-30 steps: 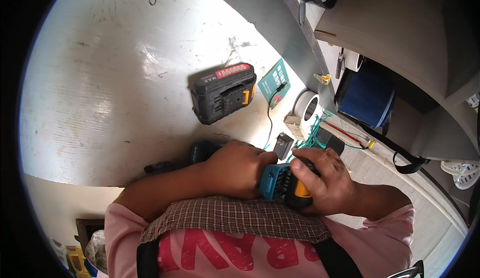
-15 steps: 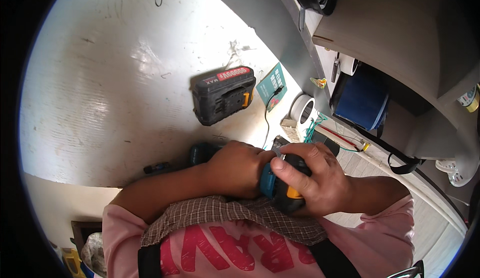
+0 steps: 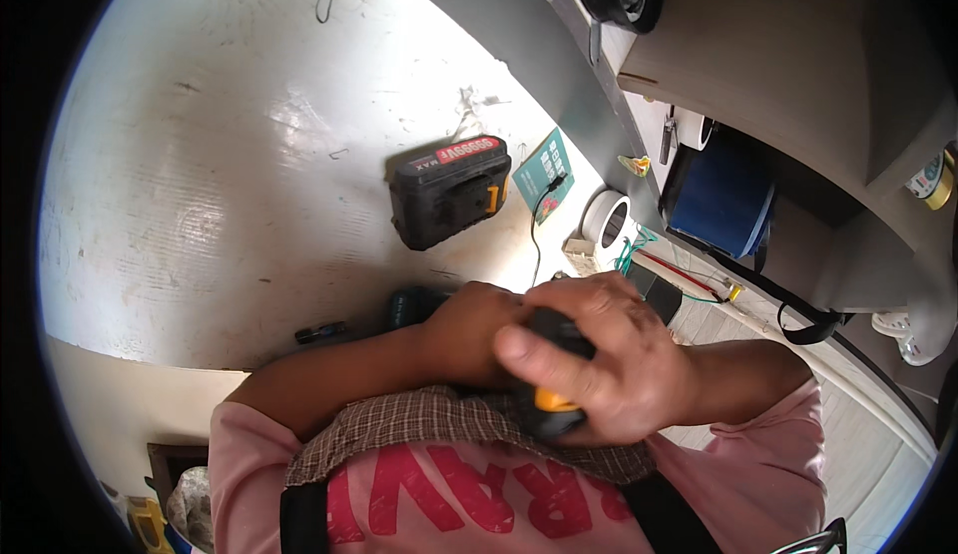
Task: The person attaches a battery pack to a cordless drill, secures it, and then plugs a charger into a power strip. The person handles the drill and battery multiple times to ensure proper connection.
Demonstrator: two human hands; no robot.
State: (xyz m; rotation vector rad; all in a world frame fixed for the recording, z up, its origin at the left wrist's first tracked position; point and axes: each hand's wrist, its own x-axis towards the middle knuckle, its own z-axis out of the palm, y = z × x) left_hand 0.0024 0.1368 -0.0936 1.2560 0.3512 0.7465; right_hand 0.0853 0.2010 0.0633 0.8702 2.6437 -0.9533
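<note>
My left hand is wrapped round the handle of a teal and black cordless power tool. The tool's rounded body shows behind my left wrist, and most of it is hidden. Pressed against my left fist, my right hand grips a black battery pack with an orange-yellow catch. How the pack sits against the tool's foot cannot be made out. A second black battery pack, with a red label and an orange catch, lies on the white table beyond my hands.
A small dark piece lies near my left forearm. Beyond my hands are a teal card, a black cable and a tape roll. Shelving with a blue box stands right; a paper clip lies at the far edge.
My right hand has moved left with the battery pack, closer against my left fist. The teal foot of the tool, visible before, is now covered. The pack on the table stays put.
</note>
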